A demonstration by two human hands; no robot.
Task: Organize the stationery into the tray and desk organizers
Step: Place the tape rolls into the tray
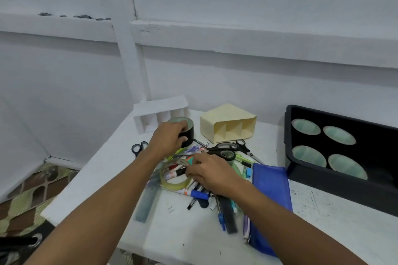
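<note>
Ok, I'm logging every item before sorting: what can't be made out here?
All in the head view:
- Under the right hand: what its fingers touch in the pen pile is hidden by the hand.
- Black tray: its right end is cut off by the frame edge.
- White organizer: its front is partly hidden by the black tape roll that the left hand grips.
- Pen labels: too small.

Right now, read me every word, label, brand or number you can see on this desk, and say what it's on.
No text can be read.
Blue-capped marker: print on the barrel, too blurred.
Grey ruler: scale marks blurred.
Table: small dark marks, too small to read.
Black tape, clear tape: no print shows.
</note>
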